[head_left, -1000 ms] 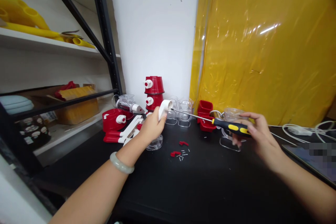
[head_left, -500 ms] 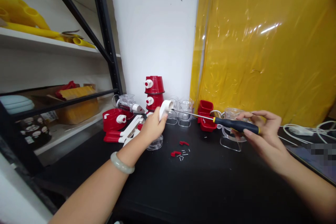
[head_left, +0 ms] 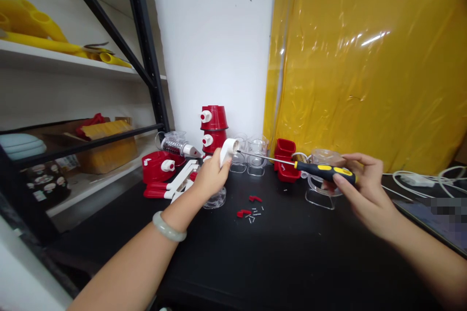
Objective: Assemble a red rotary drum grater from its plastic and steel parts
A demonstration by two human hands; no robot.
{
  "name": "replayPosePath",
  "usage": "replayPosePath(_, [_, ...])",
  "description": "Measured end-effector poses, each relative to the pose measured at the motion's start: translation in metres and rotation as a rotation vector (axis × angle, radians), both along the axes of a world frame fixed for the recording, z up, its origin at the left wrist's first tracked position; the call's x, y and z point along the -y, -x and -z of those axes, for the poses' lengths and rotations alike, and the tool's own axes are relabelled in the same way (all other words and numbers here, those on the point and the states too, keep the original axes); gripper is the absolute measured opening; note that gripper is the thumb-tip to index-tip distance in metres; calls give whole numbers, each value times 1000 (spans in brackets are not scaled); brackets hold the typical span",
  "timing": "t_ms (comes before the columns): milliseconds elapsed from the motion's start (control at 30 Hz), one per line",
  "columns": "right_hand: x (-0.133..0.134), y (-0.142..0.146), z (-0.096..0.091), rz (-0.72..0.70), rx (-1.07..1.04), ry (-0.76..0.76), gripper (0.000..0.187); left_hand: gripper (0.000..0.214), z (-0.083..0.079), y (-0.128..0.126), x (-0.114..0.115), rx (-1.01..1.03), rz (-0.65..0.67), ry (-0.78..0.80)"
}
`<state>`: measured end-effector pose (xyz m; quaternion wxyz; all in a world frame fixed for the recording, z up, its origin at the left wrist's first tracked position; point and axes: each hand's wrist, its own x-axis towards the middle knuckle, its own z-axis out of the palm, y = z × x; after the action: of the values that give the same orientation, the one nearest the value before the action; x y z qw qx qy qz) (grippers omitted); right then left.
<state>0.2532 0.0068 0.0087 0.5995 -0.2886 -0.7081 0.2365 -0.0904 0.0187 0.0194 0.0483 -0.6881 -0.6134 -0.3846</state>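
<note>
My left hand [head_left: 213, 175] is closed round a white plastic part [head_left: 228, 150] with a round socket facing right. A screwdriver [head_left: 323, 171] with a black and yellow handle lies level in my right hand [head_left: 363, 187], thumb and fingers gripping the handle's end. Its long shaft points left and the tip meets the socket; whether it sits on a screw is too small to tell. Below, on the black table [head_left: 277, 252], are two small red levers [head_left: 243, 213] and several loose screws [head_left: 254, 214].
Red bases [head_left: 215, 117] stand stacked at the back, with white-handled red parts [head_left: 156, 167] to their left. Clear plastic housings [head_left: 257, 148], red containers [head_left: 286, 148] and another clear housing [head_left: 324, 158] line the rear. White cables [head_left: 419, 182] lie right; a shelf rack [head_left: 146, 34] rises left.
The screwdriver handle has turned about its axis, so its yellow patches now show. My right-hand fingers have shifted round it. My left hand and the white part stay nearly still.
</note>
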Motion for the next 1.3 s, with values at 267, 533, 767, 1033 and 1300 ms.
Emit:
replayPosePath(267, [0,-4,-1,40,30,124,33,22,0,-1,1,-49,-7,10])
replayPosePath(533, [1,-3,1,103,140,107,27,21,-1,-1,1,-34,-3,-4])
replayPosePath(767, [-1,0,1,-71,-5,84,39,19,-2,1,0,13,-5,5])
replayPosePath(1033, [-3,-8,-2,169,148,141,29,20,1,-1,1,-65,25,5])
replayPosePath(1300, [-1,-3,1,25,116,2,40,20,-1,1,0,25,-6,-15])
